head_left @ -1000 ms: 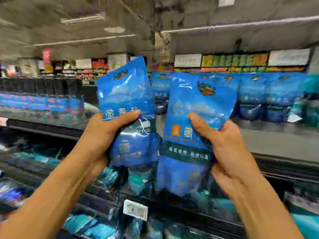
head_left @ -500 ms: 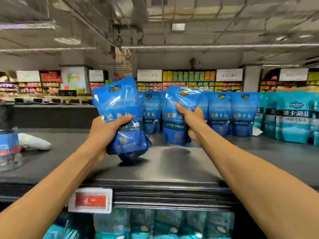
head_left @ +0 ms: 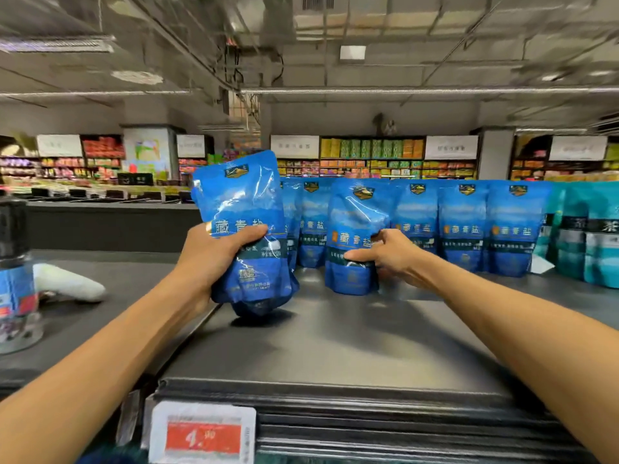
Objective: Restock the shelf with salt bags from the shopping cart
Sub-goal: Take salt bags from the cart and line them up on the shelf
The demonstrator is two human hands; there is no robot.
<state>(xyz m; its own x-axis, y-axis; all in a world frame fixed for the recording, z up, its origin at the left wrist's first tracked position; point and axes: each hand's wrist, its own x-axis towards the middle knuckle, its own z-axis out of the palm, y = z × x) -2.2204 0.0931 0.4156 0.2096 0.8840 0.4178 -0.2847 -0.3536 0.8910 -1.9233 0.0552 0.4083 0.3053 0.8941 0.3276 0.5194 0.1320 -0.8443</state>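
The left hand point(head_left: 214, 259) grips a blue salt bag point(head_left: 244, 229) upright above the shelf point(head_left: 335, 343) – at 3 o'clock, the right hand's point(head_left: 392, 256) fingers pinch a second bag point(head_left: 355, 236) standing before the row of bags point(head_left: 469, 226).

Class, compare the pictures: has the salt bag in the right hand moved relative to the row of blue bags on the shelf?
Yes. The right-hand salt bag went forward and down; it now stands on the shelf top before the row of blue bags, right hand pinching it.
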